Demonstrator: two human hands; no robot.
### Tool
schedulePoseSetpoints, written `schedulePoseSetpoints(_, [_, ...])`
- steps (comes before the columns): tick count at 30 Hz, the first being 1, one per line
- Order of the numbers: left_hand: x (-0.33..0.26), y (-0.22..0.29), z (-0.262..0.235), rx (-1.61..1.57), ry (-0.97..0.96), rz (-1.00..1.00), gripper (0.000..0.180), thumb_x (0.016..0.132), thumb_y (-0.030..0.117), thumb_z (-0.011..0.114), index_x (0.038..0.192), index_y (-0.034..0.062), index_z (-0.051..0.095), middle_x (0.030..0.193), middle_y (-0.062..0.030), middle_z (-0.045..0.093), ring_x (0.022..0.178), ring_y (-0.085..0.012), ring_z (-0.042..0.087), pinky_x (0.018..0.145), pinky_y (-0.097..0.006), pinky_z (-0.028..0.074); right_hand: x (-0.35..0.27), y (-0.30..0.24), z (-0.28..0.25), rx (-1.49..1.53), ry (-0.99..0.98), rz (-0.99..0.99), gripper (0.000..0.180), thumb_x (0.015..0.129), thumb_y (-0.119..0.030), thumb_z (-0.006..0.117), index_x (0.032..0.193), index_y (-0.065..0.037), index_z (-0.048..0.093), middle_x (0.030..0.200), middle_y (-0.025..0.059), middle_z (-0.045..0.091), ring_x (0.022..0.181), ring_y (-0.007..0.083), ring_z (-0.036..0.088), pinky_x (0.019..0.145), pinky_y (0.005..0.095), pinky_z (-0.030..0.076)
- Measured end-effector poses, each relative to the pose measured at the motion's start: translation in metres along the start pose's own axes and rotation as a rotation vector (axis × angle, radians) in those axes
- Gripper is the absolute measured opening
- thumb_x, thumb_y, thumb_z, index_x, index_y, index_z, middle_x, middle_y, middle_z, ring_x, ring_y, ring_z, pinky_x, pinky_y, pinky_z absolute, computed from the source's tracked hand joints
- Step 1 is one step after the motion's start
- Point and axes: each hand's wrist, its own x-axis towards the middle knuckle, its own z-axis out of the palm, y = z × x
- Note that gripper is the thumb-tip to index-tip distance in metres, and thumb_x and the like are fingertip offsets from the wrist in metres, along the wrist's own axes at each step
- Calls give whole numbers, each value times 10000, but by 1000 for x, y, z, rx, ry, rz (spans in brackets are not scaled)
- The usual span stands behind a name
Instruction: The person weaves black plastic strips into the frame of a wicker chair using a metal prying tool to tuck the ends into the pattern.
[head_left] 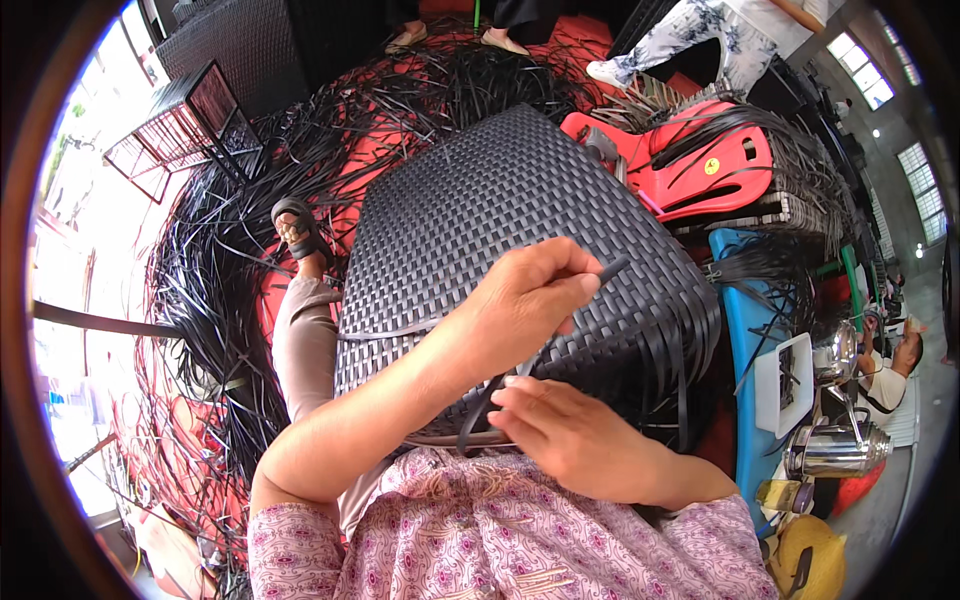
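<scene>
Nearby, red chair (715,160) (strand-draped) flanks woven panel (500,200).

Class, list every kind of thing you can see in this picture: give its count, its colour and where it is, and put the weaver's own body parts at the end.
woven panel: one, dark grey, centre, on the person's lap
held strip: one, black, pinched in the left hand over the panel
loose strips: too many to count, black, spread over the floor at left and top
plastic chair: one, red, upper right
wire frame: one, dark, upper left
metal kettles: two, silver, right edge
another person's legs: patterned trousers, top right
sandalled foot: one, left of the panel
left hand: one, centre, gripping the strip
right hand: one, below it, fingers on the panel's near edge
</scene>
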Motion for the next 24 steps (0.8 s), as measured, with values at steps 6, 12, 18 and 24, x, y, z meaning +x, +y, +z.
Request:
schedulePoseSetpoints(6, [23, -10, -12, -113, -113, -215, 93, 991, 136, 558, 1013, 47, 576, 893, -29, 649, 761, -107, 633, 635, -238, 458, 8, -19, 41, -167, 9, -80, 348, 847, -143, 552, 1116, 66, 624, 1178, 182, 617, 1208, 345, 541, 1045, 441, 427])
schedulePoseSetpoints(12, [16, -51, -12, 69, 60, -292, 156, 952, 145, 600, 1052, 25, 586, 831, -37, 642, 665, -108, 630, 541, -238, 448, 21, -31, 34, -228, 19, -46, 378, 814, -144, 557, 1071, 119, 644, 1166, 231, 622, 1176, 359, 561, 1026, 411, 450])
schedulePoseSetpoints(18, [0, -67, -6, 255, 238, -74, 172, 905, 90, 621, 1041, -15, 609, 777, -76, 645, 605, -148, 659, 588, -291, 529, -6, -9, -21, -120, -75, 25, 370, 823, -92, 564, 1137, 95, 622, 1094, 187, 640, 1008, 283, 619, 825, 357, 535])
schedulePoseSetpoints(24, [-7, -66, -8, 328, 236, -49, 164, 909, 93, 609, 1000, -42, 635, 800, -100, 676, 609, -168, 669, 594, -310, 541, -30, 26, -95, 15, -184, 226, 343, 824, -90, 654, 1167, -71, 647, 818, 64, 582, 735, 240, 622, 602, 350, 520])
